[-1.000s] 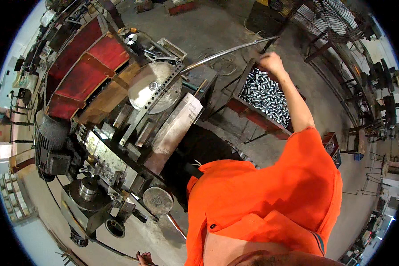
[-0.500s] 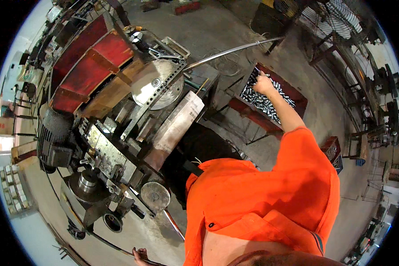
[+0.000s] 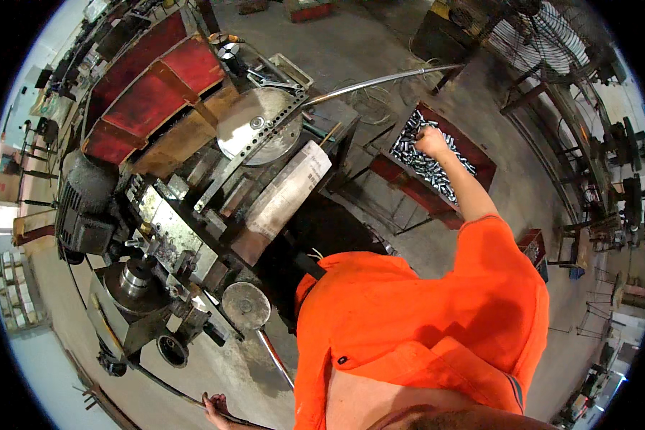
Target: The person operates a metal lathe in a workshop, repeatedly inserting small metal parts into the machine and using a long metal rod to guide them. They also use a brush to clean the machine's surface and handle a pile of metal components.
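My right hand (image 3: 431, 143) is down in a dark red metal box (image 3: 484, 172) on a stand at the right. Its fingers are curled and closed over a heap of short shiny metal cylinders (image 3: 426, 166); what lies inside them, if anything, is hidden. Low at the left, my left hand (image 3: 216, 411) has its fingers apart beside a long dark bar or hose (image 3: 172, 390), and nothing shows between them.
At the left stands a machine with a dark motor (image 3: 87, 208), a large metal disc (image 3: 254, 129) and a round metal plate (image 3: 246, 306). A red angled hopper (image 3: 147, 100) rises behind. A caged fan (image 3: 545, 39) stands at the far right, and a small red box (image 3: 532, 247) nearer.
My right hand has shifted slightly down among the metal cylinders, its fingers now more curled. My left hand has moved a little up and left, its fingers more spread. The view has tilted slightly.
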Demonstrator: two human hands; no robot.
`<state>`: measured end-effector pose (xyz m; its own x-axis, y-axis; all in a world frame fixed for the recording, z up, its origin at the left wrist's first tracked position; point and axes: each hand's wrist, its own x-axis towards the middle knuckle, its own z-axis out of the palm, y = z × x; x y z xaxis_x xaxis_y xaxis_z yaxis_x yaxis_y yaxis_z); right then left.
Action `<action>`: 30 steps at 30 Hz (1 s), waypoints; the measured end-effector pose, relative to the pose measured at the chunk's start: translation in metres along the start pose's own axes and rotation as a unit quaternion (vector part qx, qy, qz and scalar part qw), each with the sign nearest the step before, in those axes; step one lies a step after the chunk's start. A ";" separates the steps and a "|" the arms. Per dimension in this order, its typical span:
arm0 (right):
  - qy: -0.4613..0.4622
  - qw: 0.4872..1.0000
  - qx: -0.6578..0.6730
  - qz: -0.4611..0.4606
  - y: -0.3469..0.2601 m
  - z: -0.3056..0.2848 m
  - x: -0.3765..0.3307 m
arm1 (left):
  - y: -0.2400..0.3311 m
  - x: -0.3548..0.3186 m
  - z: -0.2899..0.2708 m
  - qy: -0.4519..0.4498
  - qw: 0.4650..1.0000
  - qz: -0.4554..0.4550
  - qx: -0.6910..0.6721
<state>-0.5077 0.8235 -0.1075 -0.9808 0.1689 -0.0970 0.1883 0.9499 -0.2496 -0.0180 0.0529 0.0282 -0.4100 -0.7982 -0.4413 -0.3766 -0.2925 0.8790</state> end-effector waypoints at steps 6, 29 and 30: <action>0.003 0.999 -0.021 -0.030 -0.026 -0.030 0.000 | -0.015 -0.016 -0.014 0.022 1.000 0.002 -0.008; 0.009 0.990 0.023 -0.142 -0.001 0.006 0.042 | -0.027 0.011 -0.030 0.003 0.999 0.014 -0.028; 0.018 0.987 0.116 -0.106 -0.015 0.002 0.035 | -0.030 0.006 -0.036 0.002 0.999 0.020 -0.029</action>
<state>-0.5449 0.8144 -0.1089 -0.9998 -0.0143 0.0136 -0.0190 0.8799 -0.4749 0.0208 0.0376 0.0055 -0.4204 -0.8122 -0.4044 -0.3105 -0.2900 0.9053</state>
